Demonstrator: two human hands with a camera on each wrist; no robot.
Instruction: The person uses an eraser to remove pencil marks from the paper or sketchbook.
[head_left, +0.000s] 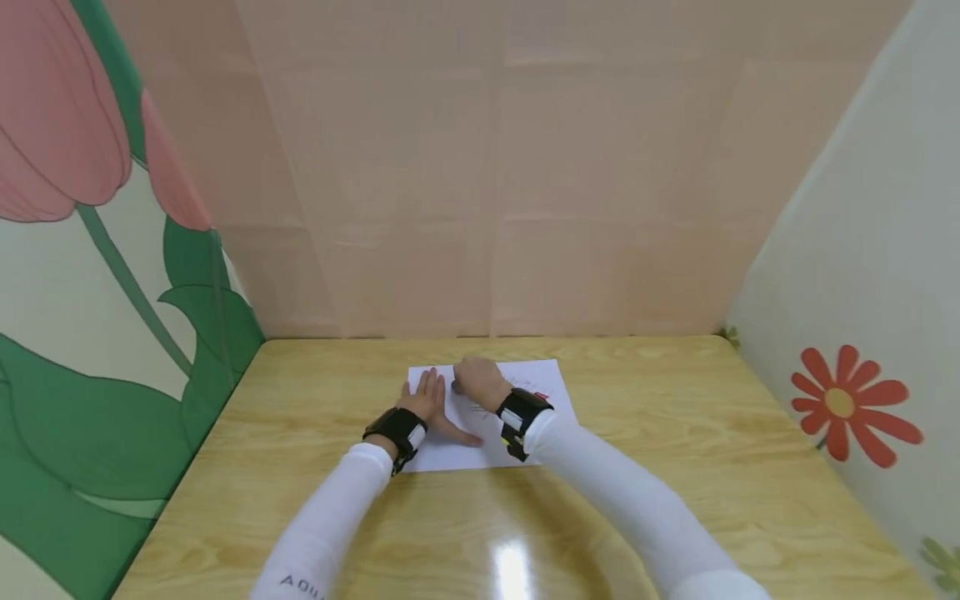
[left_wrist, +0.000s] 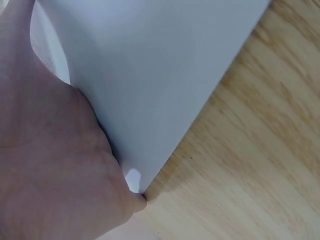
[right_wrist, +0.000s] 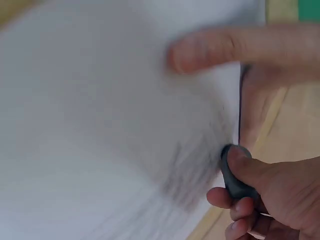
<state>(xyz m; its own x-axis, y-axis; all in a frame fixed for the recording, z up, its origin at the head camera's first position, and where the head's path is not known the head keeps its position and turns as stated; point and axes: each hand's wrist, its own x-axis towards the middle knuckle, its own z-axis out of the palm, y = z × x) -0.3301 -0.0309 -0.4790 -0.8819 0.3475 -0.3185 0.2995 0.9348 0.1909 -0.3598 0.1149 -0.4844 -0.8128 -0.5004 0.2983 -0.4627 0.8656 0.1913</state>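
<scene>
On the table (head_left: 315, 400) lies a paper (head_left: 461, 454); the left hand (head_left: 426, 404), fingers straight and spread, rests at its nine o'clock. Toward eleven, the right hand (head_left: 480, 382) grips a dark lump (right_wrist: 235, 177).

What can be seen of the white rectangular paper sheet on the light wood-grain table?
The thin white rectangular paper sheet lies on the light wood-grain table. Grey strokes mark part of it; a small red patch, its nature unclear, shows toward its right side. The person's spread left grip rests on its left part; the right grip holds a dark rounded piece over it, contact unclear.
</scene>
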